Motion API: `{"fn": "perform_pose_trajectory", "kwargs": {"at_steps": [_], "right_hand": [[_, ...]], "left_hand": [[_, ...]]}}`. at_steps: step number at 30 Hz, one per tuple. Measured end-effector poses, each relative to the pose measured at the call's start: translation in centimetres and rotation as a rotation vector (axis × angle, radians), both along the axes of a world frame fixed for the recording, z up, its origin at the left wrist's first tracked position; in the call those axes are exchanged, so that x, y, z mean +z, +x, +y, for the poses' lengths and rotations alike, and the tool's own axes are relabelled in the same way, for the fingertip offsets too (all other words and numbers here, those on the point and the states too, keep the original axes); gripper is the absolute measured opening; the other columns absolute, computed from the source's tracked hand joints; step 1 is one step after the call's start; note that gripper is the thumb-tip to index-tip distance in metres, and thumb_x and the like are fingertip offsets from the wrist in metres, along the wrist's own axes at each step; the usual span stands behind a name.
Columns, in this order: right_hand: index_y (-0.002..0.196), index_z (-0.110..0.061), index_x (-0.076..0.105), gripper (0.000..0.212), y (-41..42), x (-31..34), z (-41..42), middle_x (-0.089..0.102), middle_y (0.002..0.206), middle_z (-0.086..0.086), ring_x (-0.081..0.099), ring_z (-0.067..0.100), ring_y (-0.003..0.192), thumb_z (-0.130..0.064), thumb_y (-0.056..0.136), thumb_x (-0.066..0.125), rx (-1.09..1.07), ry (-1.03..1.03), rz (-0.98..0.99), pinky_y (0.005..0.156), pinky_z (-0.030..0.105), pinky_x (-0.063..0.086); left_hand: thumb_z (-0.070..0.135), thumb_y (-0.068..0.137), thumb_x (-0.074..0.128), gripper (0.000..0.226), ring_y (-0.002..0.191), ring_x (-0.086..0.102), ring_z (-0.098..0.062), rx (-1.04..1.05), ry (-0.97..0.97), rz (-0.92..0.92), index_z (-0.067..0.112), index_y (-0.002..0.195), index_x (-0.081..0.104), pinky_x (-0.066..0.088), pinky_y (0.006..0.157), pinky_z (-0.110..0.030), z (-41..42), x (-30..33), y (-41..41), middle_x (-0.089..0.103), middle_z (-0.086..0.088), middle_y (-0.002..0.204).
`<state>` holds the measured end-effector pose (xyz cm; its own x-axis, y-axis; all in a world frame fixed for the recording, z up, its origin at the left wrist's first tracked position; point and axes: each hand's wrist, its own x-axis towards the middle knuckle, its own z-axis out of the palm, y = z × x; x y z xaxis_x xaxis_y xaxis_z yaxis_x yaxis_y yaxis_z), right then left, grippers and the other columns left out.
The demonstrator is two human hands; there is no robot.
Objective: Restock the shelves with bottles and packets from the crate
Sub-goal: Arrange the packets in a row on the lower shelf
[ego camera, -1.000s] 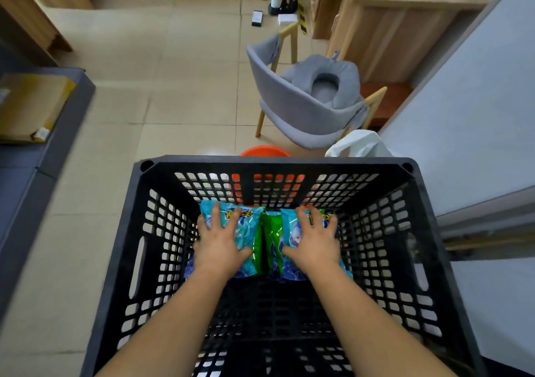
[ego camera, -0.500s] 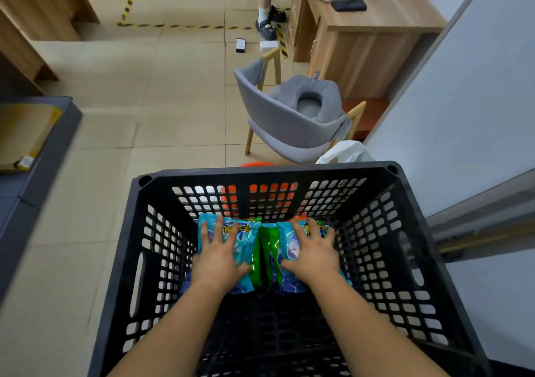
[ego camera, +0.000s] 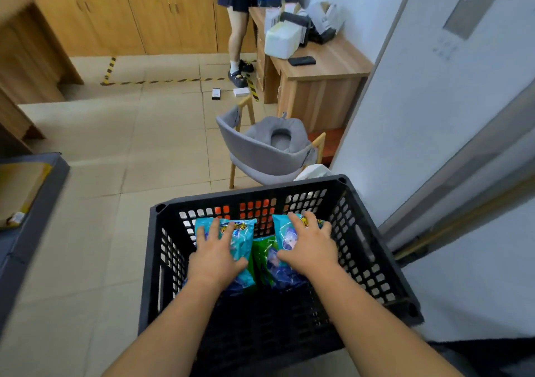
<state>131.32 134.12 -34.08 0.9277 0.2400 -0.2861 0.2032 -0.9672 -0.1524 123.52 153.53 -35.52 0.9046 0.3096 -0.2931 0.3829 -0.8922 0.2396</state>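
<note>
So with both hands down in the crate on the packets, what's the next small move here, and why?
Probably lift both packets up out of the black crate. The left hand lies over one teal packet, thumb round its edge, and the right hand likewise over another; both packets are still inside the walls. A green packet sits between them, unheld.

Beige tile floor [ego camera: 95,179] w/ hazard tape [ego camera: 162,81]; grey chair [ego camera: 260,153], wood desk [ego camera: 321,87], cabinets [ego camera: 130,11].
</note>
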Motion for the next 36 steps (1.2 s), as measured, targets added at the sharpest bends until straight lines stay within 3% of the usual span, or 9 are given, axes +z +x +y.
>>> {"fn": "perform_pose_trajectory", "kwargs": {"at_steps": [10, 14, 19, 28, 36], "right_hand": [[0.152, -0.042, 0.012, 0.097, -7.6, 8.7, -6.4, 0.013, 0.158, -0.003, 0.023, 0.038, 0.137, -0.069, 0.074, 0.062, -0.169, 0.123, -0.172, 0.101, 0.049, 0.043], [0.152, -0.039, 0.018, 0.095, -14.3, 12.2, -13.0, 0.019, 0.154, -0.003, 0.027, 0.036, 0.132, -0.063, 0.073, 0.065, -0.339, 0.211, -0.258, 0.104, 0.045, 0.039], [0.151, -0.04, 0.019, 0.094, -25.3, 15.1, -24.4, 0.023, 0.148, -0.005, 0.029, 0.032, 0.128, -0.061, 0.071, 0.065, -0.619, 0.221, -0.338, 0.096, 0.044, 0.044], [0.152, -0.042, 0.015, 0.094, -41.7, 13.7, -42.6, 0.016, 0.151, -0.006, 0.022, 0.033, 0.133, -0.061, 0.074, 0.066, -1.112, 0.145, -0.306, 0.094, 0.042, 0.046], [0.151, -0.039, 0.017, 0.093, -45.1, 6.7, -54.9, 0.019, 0.15, -0.005, 0.023, 0.033, 0.133, -0.062, 0.076, 0.067, -1.367, 0.089, -0.166, 0.097, 0.044, 0.045]], "left_hand": [[0.057, 0.083, 0.057, 0.087, 0.148, -0.004, -0.027, -0.151, 0.034, -0.22, 0.038, 0.152, 0.007, 0.037, 0.109, -0.05, -4.8, 10.1, -4.2, 0.0, 0.007, 0.162], [0.058, 0.083, 0.058, 0.086, 0.148, -0.004, -0.027, -0.28, 0.036, -0.307, 0.038, 0.152, 0.01, 0.037, 0.109, -0.05, -11.0, 13.8, -7.4, 0.0, 0.008, 0.162], [0.058, 0.08, 0.059, 0.086, 0.148, 0.001, -0.027, -0.563, 0.0, -0.398, 0.04, 0.151, 0.014, 0.035, 0.109, -0.051, -22.7, 16.4, -11.7, 0.006, 0.006, 0.161], [0.059, 0.077, 0.061, 0.088, 0.146, 0.005, -0.027, -1.001, -0.09, -0.318, 0.04, 0.15, 0.016, 0.039, 0.107, -0.053, -45.1, 14.6, -19.4, 0.01, 0.007, 0.16], [0.061, 0.082, 0.055, 0.088, 0.148, -0.001, -0.03, -1.257, -0.088, -0.135, 0.036, 0.153, 0.009, 0.031, 0.112, -0.051, -62.2, 7.1, -20.6, 0.003, 0.006, 0.162]]}}
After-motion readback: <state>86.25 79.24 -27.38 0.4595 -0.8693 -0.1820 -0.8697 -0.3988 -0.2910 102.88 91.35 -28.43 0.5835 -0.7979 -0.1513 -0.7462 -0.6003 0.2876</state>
